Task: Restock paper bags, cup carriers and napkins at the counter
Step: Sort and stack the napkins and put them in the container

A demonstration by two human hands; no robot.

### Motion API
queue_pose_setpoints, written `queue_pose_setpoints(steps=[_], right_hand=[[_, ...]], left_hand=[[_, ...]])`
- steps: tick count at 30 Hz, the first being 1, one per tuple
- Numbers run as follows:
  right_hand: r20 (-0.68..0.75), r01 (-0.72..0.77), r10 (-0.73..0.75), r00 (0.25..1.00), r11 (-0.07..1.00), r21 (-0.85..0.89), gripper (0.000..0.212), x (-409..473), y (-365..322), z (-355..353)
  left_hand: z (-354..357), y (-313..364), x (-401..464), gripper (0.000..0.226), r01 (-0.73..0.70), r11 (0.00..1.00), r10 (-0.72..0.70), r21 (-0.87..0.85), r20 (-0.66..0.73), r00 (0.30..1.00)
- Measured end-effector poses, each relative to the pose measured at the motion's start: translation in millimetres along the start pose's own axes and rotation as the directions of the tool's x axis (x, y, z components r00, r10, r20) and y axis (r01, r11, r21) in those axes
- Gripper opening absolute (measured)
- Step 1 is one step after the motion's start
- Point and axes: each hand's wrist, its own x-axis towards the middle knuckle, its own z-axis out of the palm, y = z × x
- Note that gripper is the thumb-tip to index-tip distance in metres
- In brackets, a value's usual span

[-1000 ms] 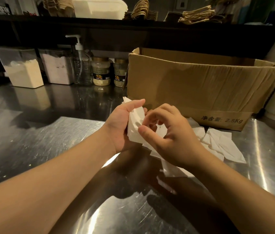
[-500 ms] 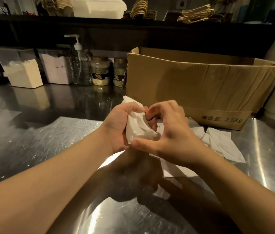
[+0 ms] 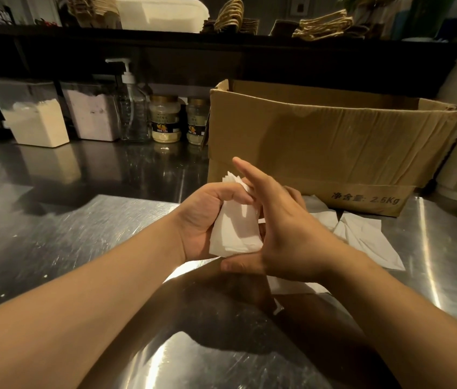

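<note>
Napkins point(image 3: 234, 228), a small white stack of them, sit upright in the left hand point(image 3: 202, 220), whose fingers and thumb curl round the stack above the counter. The right hand point(image 3: 283, 231) lies flat against the stack's right side with straight fingers, its thumb under the lower edge, squaring the sheets rather than gripping them.

The likely slip: the stack is thin and soft, so a hard push from the flat hand could buckle it or fan sheets out of the left grip. More loose napkins point(image 3: 362, 237) lie scattered on the steel just beside the right wrist; a sweep of that forearm could drag or crease them.

The steel counter point(image 3: 53, 234) is scratched and glossy. An open cardboard box point(image 3: 320, 141) stands behind the hands; left of it are two jars point(image 3: 165, 119), a pump bottle point(image 3: 133, 108) and two powder tubs point(image 3: 36, 119). A dim shelf above holds paper bags point(image 3: 322, 23)
</note>
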Motion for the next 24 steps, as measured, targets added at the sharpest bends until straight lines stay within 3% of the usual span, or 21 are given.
queue_pose_setpoints(steps=[6,10,12,15,17,24], right_hand=[[-0.005,0.029,-0.029,1.0,0.999,0.037,0.132,-1.5,1.5,-2.6],[0.007,0.059,-0.06,0.998,0.992,0.109,0.127,-1.4,6.1,-0.7],[-0.06,0.085,-0.073,0.996,0.968,0.235,0.109,-0.8,10.5,-1.1],[-0.273,0.137,-0.056,0.96,0.949,0.286,0.047,1.8,11.3,-0.3],[-0.345,0.118,-0.023,0.938,0.959,0.258,0.021,4.1,10.9,-0.3],[-0.31,0.07,0.011,0.951,0.966,0.25,0.013,6.3,12.1,1.2]], left_hand=[[0.1,0.5,-0.2,0.041,-0.024,1.0,0.024,-0.015,-0.019,1.0],[-0.5,2.7,-1.6,0.034,-0.012,1.0,0.013,-0.024,0.044,0.999],[-4.2,3.2,-1.2,0.043,0.015,1.0,-0.015,0.005,0.096,0.995],[-9.4,2.7,-1.3,0.051,0.041,0.996,-0.051,0.08,0.13,0.99],[-10.9,3.0,-2.1,0.052,0.03,0.989,-0.045,0.143,0.098,0.994],[-10.3,2.1,-3.5,0.054,0.046,0.974,-0.058,0.223,0.049,0.997]])
